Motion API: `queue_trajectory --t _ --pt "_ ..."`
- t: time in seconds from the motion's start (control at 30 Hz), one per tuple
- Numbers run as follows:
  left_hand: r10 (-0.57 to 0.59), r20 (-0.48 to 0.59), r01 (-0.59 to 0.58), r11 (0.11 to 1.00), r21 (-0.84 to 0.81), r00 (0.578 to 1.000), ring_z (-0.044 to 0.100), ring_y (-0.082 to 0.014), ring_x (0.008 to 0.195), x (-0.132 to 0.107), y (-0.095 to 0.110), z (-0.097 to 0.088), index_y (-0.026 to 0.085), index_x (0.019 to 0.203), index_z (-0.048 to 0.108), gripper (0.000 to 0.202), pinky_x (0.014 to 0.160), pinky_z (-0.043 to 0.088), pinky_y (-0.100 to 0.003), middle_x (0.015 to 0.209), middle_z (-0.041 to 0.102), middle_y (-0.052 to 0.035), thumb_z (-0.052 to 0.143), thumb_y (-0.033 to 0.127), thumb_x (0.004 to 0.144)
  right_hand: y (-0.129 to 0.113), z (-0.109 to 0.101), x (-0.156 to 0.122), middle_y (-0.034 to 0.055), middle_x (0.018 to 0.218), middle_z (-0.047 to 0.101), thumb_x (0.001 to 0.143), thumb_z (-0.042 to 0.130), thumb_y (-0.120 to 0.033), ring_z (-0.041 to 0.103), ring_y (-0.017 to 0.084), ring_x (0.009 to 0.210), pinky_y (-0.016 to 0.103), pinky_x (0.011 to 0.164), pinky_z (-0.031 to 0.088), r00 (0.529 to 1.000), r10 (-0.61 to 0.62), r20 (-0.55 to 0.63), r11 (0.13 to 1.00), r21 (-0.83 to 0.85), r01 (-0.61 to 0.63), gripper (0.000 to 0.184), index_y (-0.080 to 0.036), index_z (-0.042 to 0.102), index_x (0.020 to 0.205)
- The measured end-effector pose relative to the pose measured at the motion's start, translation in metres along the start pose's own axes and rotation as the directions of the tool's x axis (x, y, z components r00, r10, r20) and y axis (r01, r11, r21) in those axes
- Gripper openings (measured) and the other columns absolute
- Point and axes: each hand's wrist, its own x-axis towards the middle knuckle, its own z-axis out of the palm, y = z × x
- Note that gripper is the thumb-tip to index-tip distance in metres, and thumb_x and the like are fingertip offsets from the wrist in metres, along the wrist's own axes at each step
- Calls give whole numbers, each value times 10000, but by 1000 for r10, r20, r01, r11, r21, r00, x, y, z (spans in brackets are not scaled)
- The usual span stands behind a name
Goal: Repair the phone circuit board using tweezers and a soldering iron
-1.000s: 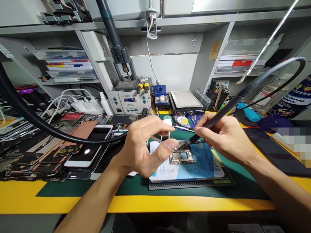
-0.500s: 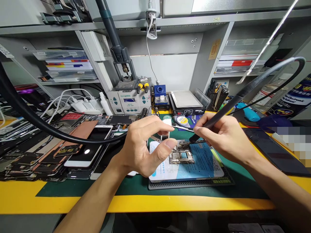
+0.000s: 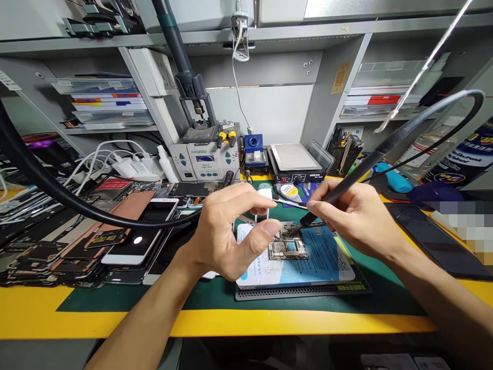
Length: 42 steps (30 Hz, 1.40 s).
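My right hand (image 3: 354, 218) is closed in a pen grip round a soldering iron (image 3: 341, 185) with a dark handle and a cable. The iron slants down to the left, its tip at the upper part of a phone circuit board (image 3: 288, 249); contact is hard to make out. The board lies on a blue-and-white flat box (image 3: 323, 267). Left of the board, my left hand (image 3: 231, 226) hovers with curved fingers, thumb and index tips apart. A white object (image 3: 264, 194) shows behind its index finger. The other fingers are partly hidden.
A black hose (image 3: 115, 221) arcs across from the left, passing behind my left hand. Stacked phones and parts (image 3: 77, 246) fill the left side. A soldering station (image 3: 206, 162) and a small flat-topped device (image 3: 296, 159) stand behind. A dark phone (image 3: 431, 236) lies at right.
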Motion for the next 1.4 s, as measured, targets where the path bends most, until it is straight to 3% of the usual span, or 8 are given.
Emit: queue_trajectory --t 0.63,1.03,1.4 --pt "12 3 -12 1000 5 1000 669 -206 760 1 2 -1 -1 959 789 354 681 492 -350 833 747 -154 641 320 938 0 -1 0 -62 473 504 811 660 -277 427 98 420 239 413 319 1000 0 10 1000 -6 0 154 -193 655 682" --pt "-1 6 1 1000 22 1000 668 -206 749 0 1 -1 116 981 785 278 669 504 -353 851 764 -116 639 349 942 -2 0 0 -58 482 504 812 663 -276 421 99 425 244 417 310 1000 16 16 1000 4 -16 155 -194 652 682" --pt "-9 2 9 1000 25 1000 669 -205 762 0 2 -1 113 978 785 269 672 520 -352 863 762 -115 640 336 933 -3 0 1 -53 478 512 804 662 -276 442 104 428 248 422 328 1000 15 9 1000 -5 -15 162 -197 651 663"
